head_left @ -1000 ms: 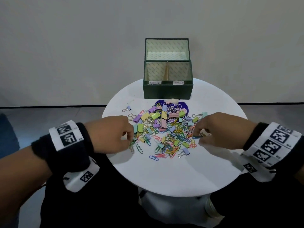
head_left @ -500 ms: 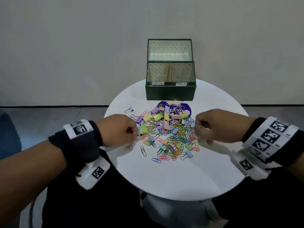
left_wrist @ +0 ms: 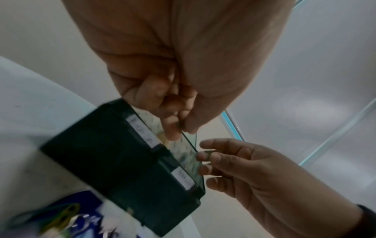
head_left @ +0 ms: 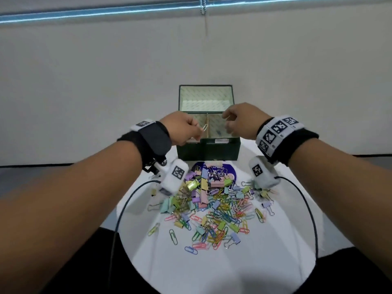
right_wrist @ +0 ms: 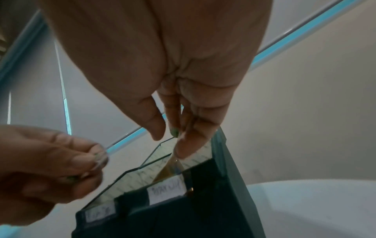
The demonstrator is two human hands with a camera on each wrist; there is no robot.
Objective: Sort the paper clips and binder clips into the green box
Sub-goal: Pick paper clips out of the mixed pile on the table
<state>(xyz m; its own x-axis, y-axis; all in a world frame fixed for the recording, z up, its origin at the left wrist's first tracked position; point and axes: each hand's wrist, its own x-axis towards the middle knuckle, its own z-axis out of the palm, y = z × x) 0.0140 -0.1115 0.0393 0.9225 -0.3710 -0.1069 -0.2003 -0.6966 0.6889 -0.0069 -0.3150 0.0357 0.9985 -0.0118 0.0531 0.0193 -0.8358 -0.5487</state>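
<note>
Now, hands: both are raised over the green box (head_left: 209,149), which stands at the far edge of the round white tabletop (head_left: 212,264).
Left hand (head_left: 182,128): thumb and fingers pinch a pale paper clip (head_left: 204,127) over the box's left compartment, close to the divider (head_left: 207,126).
Right hand (head_left: 240,122): fingers curl downward over the box's right compartment; something small and greenish sits between the fingertips (right_wrist: 184,149) in the right wrist view, too blurred to name.
Box: lid (head_left: 206,98) stands open and upright behind it; two white labels (right_wrist: 165,190) sit on the front rim, one per compartment, writing unreadable.
Clip pile (head_left: 214,206): pastel paper clips and binder clips lie heaped on the tabletop in front of the box, partly over a dark blue sheet (head_left: 229,169).
</note>
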